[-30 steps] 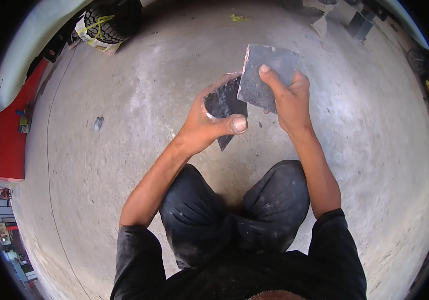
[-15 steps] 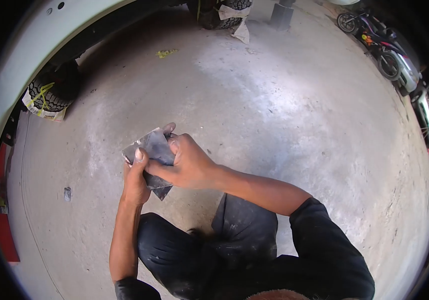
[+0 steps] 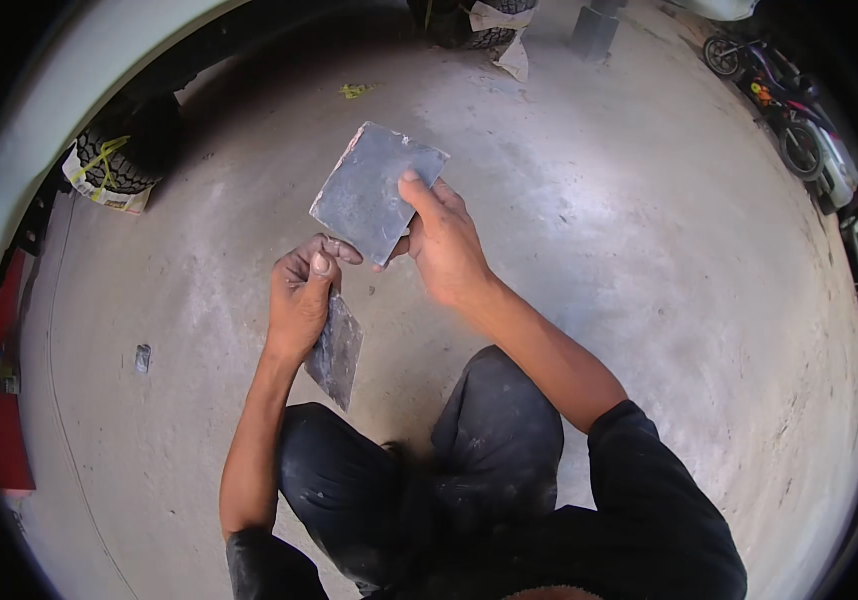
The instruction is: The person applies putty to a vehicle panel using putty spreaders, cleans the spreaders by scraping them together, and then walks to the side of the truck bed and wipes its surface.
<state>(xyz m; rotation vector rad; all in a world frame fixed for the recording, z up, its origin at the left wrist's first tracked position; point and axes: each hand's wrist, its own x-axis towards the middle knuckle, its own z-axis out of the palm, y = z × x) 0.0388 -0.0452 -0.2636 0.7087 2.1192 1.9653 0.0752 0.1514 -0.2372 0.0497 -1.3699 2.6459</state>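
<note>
Concrete floor [image 3: 649, 300] spread grey below the knees [image 3: 324, 440]. Right hand [image 3: 451, 250] pinched the lighter plate [image 3: 364, 190], tilted just beyond the left hand [image 3: 297, 305], which pinched the darker plate [image 3: 337, 350], its long axis toward the knees.

The only view is from a camera worn on the person's head, and it looks forward and steeply down, over the knees [image 3: 499, 420], to the hands [image 3: 374, 250] at arm's reach. It is very wide and round at its edges, so it takes also the floor [image 3: 649, 300] and, farther off, the wheels and motorcycles [image 3: 799, 120].
</note>
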